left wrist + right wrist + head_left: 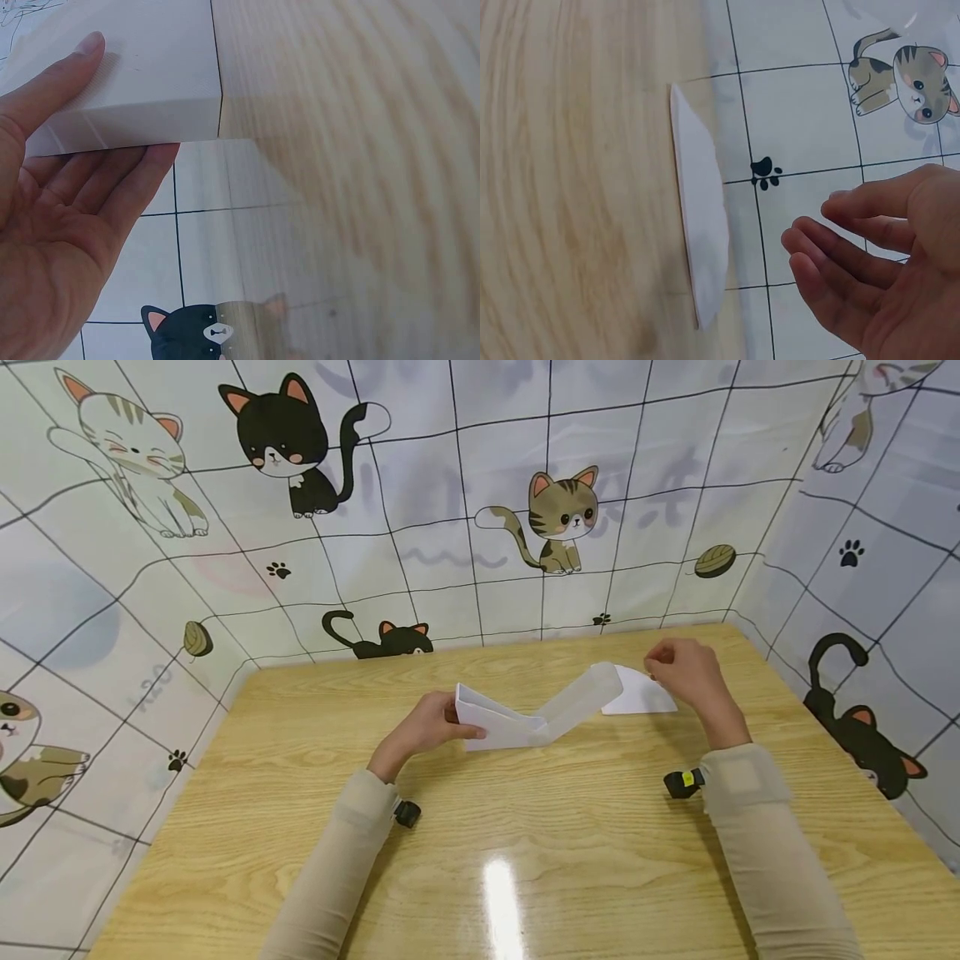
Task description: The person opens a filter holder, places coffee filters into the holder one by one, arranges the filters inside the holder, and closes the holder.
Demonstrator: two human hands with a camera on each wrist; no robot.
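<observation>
My left hand grips a flat white case by its left end. In the left wrist view the thumb lies over the case's broad face and the other fingers are beneath it. A translucent lid slants up and to the right from the case's right end, swung open. Beyond it a white, flat piece with a curved top and straight lower edge, like folded paper, lies on the table. Over that piece's right side is my right hand, fingers loosely bent with nothing between them.
The wooden table reaches back to a white grid-patterned cloth wall printed with cartoon cats, with more cloth along both sides. Black wrist cameras sit on both sleeves.
</observation>
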